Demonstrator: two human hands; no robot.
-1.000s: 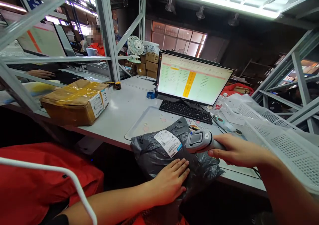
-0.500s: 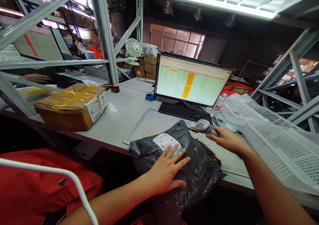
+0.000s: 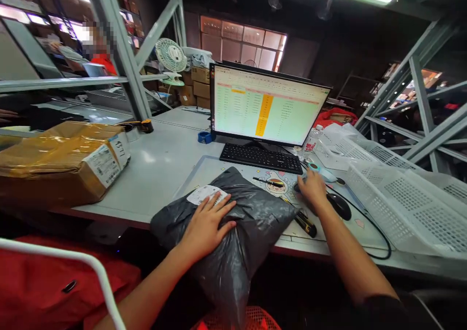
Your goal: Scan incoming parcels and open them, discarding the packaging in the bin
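Note:
A dark grey plastic mailer bag [image 3: 255,213] lies over the desk's front edge, its lower end hanging down. My left hand [image 3: 206,225] rests flat on it with fingers spread, partly covering the white label [image 3: 199,194]. Farther right, my right hand [image 3: 312,189] is closed low over the desk mat. Its fingers curl around the barcode scanner [image 3: 297,185], of which only a small dark part shows. Just right of this hand is a black mouse [image 3: 339,206]. A pen [image 3: 268,181] and a yellow-black utility knife [image 3: 305,224] lie between the bag and my right hand.
A taped cardboard box [image 3: 54,159] sits at the left. A keyboard [image 3: 260,158] and monitor [image 3: 270,106] stand behind the bag. White perforated baskets [image 3: 404,203] line the right side. A black cable [image 3: 386,247] loops at the desk edge; a red basket [image 3: 255,315] is below.
My right hand has lowered the scanner from above the mat towards its surface, uncovering the mouse. The bag's label has slid farther under my left hand's view, and the camera has turned right.

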